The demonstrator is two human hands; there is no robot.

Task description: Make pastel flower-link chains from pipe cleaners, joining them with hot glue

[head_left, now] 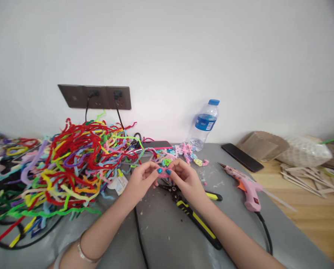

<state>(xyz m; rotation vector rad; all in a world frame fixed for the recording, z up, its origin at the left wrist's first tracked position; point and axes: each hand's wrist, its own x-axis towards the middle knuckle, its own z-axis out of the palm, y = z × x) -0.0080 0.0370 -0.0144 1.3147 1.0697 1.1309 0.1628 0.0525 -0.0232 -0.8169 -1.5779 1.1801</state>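
Between my two hands is a short piece of pink pipe cleaner (pixel 163 173), pinched from both sides. My left hand (pixel 143 180) has its thumb and fingers closed on the left end. The right end sits in the pinch of my right hand (pixel 185 179). Just behind the fingertips lie small twisted pipe-cleaner pieces (pixel 187 149) in pink, blue, green and yellow. Below my right hand, partly covered by it, rest black-and-yellow pliers (pixel 196 220) on the grey table cover (pixel 161 239).
A big tangle of coloured pipe cleaners (pixel 74 168) fills the left side. A water bottle (pixel 204 125) leans on the wall. To the right lie a black phone (pixel 242 157) and a pink glue gun (pixel 251 190) with its cord. Wooden sticks (pixel 309 179) lie beyond.
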